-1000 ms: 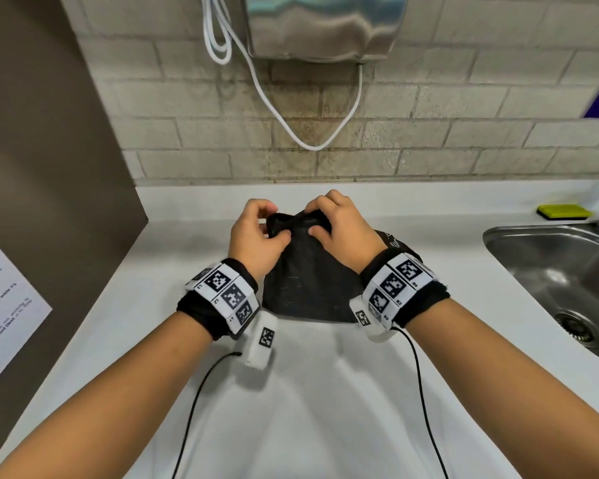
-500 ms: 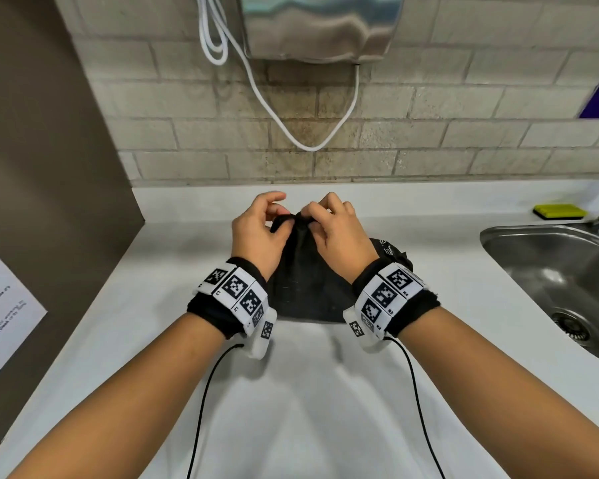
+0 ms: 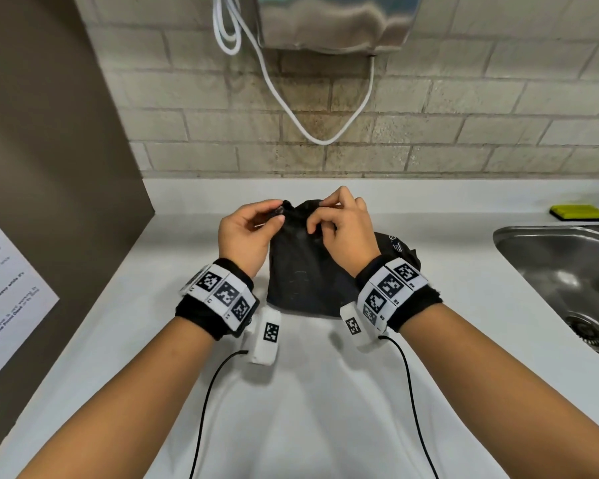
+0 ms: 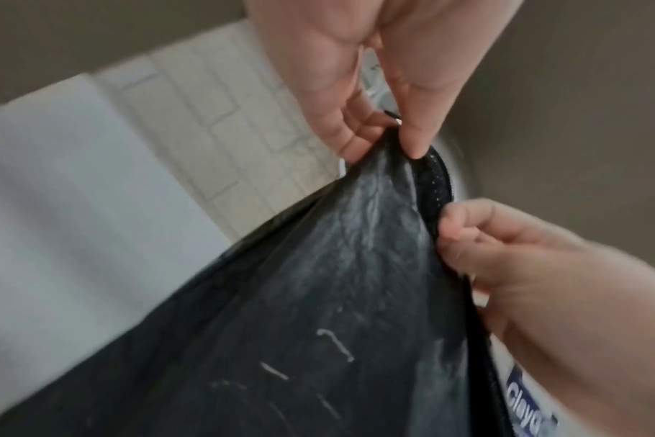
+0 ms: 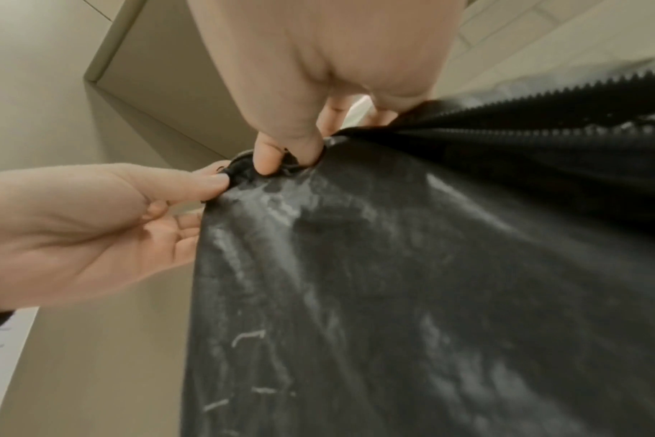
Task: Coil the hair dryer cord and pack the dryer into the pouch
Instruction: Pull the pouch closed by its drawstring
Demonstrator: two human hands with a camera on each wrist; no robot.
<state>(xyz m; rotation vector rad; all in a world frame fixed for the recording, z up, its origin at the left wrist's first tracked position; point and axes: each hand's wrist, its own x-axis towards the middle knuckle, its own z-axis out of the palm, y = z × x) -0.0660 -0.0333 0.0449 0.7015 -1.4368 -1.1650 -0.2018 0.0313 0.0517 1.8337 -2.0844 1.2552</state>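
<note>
A black pouch (image 3: 305, 271) lies on the white counter (image 3: 325, 392), its far end lifted and bunched between both hands. My left hand (image 3: 280, 210) pinches a small dark piece at the pouch's top left corner between thumb and forefinger (image 4: 385, 142). Just right of it, my right hand (image 3: 320, 216) pinches the pouch's top edge by the zipper (image 5: 543, 97), whose teeth run off to the right. In the right wrist view the right thumb and finger (image 5: 288, 156) sit on a small ring at that corner. The hair dryer and its cord are not visible.
A steel sink (image 3: 567, 271) is set into the counter at the right, with a yellow sponge (image 3: 578, 212) behind it. A metal wall unit (image 3: 332, 22) with a looping white cable (image 3: 291, 108) hangs above. A brown partition (image 3: 49, 167) carrying a paper notice (image 3: 4, 299) closes the left side.
Both hands have shifted toward the pouch's far top end and drawn it up into a narrower bunch. The left hand's grip has changed to a fingertip pinch at the corner.
</note>
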